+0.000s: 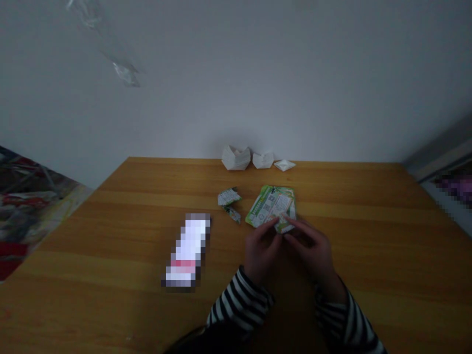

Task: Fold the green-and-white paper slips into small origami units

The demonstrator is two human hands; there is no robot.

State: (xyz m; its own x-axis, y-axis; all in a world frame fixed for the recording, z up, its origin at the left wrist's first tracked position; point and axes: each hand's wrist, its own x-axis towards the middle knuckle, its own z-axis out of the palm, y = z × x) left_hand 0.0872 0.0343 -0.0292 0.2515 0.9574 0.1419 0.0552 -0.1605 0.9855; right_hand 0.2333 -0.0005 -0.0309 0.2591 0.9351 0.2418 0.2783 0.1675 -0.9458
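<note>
A green and white printed sheet of paper [271, 204], partly folded, lies on the wooden table. My left hand [260, 250] pinches its near corner between thumb and fingertips. Right beside it, my right hand [311, 248] pinches the same near edge, and the fingertips of both hands almost meet. A small folded flap shows between them. To the left of the sheet is a crumpled or folded piece of similar printed paper [229, 196], with a narrow part sticking out below it.
Three white folded paper shapes stand along the wall: a large one [236, 158], a middle one [263, 160] and a small flat boat-like one [285, 164]. A phone with a lit, blurred screen [188, 250] lies left on the wooden table [121, 221]. Clutter shows beyond the left edge.
</note>
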